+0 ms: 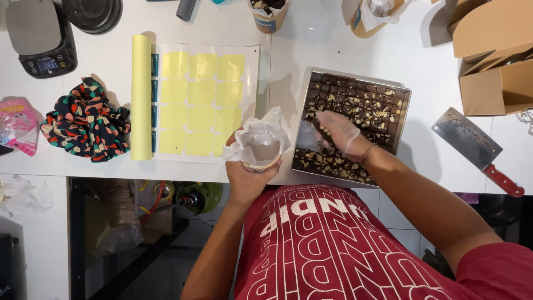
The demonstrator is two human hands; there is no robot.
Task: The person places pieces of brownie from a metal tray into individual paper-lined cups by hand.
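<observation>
At the upper left of the frame, a black kitchen scale (40, 38) is sitting on the white table (100, 61). Below it, a colourful patterned cloth (86, 121) is lying in a heap. Next to the cloth, a sheet of yellow stickers (201, 97) is lying flat, with one side rolled up.

In the middle, the person's left hand (248, 176) is wrapping its fingers around a paper cup (260, 151) lined with white paper, at the table's near edge.

Just to the right, a metal tray of cut brownies (366, 108) with nuts on top is resting on the table. The right hand (340, 132), in a thin clear glove, is reaching over the tray, and its fingers are pinching a dark brownie piece (322, 132).

At the right of the frame, a cleaver (472, 145) with a red handle is lying on the table. Above it, brown cardboard boxes (494, 55) are sitting in the upper right corner.
</observation>
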